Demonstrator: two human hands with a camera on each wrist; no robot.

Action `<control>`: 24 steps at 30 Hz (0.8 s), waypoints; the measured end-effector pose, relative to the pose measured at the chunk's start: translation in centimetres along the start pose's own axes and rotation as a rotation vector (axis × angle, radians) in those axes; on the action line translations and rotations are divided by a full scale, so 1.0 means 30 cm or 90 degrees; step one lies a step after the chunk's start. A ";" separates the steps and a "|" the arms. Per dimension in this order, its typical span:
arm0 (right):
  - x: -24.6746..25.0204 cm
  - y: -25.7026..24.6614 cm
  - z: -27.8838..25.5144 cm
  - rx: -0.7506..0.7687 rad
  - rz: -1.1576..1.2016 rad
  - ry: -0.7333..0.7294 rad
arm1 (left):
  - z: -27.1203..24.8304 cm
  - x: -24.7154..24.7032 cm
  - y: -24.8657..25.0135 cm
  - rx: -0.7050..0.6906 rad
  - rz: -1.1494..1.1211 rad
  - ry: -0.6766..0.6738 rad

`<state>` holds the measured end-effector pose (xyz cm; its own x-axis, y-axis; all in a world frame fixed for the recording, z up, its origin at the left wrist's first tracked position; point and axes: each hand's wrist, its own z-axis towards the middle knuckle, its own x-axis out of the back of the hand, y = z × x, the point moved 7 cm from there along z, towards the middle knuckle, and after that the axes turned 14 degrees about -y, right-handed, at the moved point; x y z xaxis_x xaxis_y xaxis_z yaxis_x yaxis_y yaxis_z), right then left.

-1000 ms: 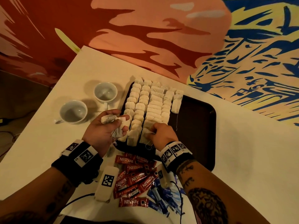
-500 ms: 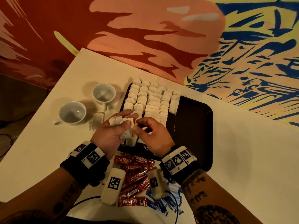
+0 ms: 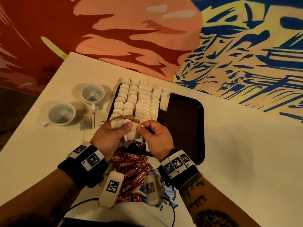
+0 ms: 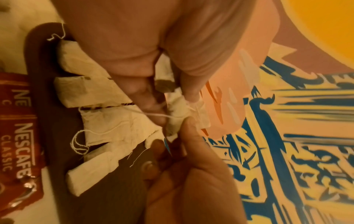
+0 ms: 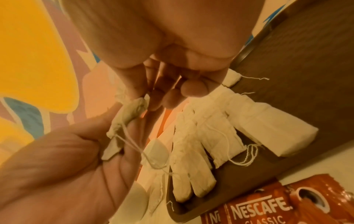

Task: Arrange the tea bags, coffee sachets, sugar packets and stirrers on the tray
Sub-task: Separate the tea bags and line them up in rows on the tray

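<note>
The right hand (image 5: 162, 63) fills the top of the view, its fingers curled downward, thumb and forefinger pinching the top of a crumpled tea bag (image 5: 132, 112). The left hand (image 5: 63, 169) lies open-palmed at the lower left, with the lower end of that tea bag and a second bag resting on its fingers. A white string (image 5: 134, 145) trails from the pinched bag down across the left palm. Beside the hands, a row of tea bags (image 5: 214, 133) lies side by side on a dark brown tray (image 5: 306, 60), loose strings curling off their ends. Red Nescafe Classic sachets (image 5: 268, 209) lie on the pale desk (image 5: 316, 163) just beside the tray's near rim.
</note>
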<state>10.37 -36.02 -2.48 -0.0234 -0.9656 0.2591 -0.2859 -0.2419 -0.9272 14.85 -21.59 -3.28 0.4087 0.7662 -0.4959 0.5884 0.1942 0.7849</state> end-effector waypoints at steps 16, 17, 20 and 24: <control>0.041 0.017 -0.012 -0.028 -0.055 -0.057 | -0.023 0.008 -0.020 0.033 0.270 0.069; 0.026 0.025 -0.012 -0.032 -0.066 -0.090 | -0.027 0.016 -0.021 0.038 0.290 0.068; -0.008 0.051 -0.012 -0.056 -0.137 -0.139 | -0.041 0.045 -0.030 0.055 0.328 0.062; 0.058 0.091 0.010 -0.108 -0.215 -0.036 | -0.075 0.111 -0.020 0.050 0.232 0.104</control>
<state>9.84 -38.39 -4.63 0.1503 -0.8391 0.5228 -0.4227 -0.5326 -0.7333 14.28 -17.77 -4.57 0.4882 0.8645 -0.1197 0.4789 -0.1506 0.8649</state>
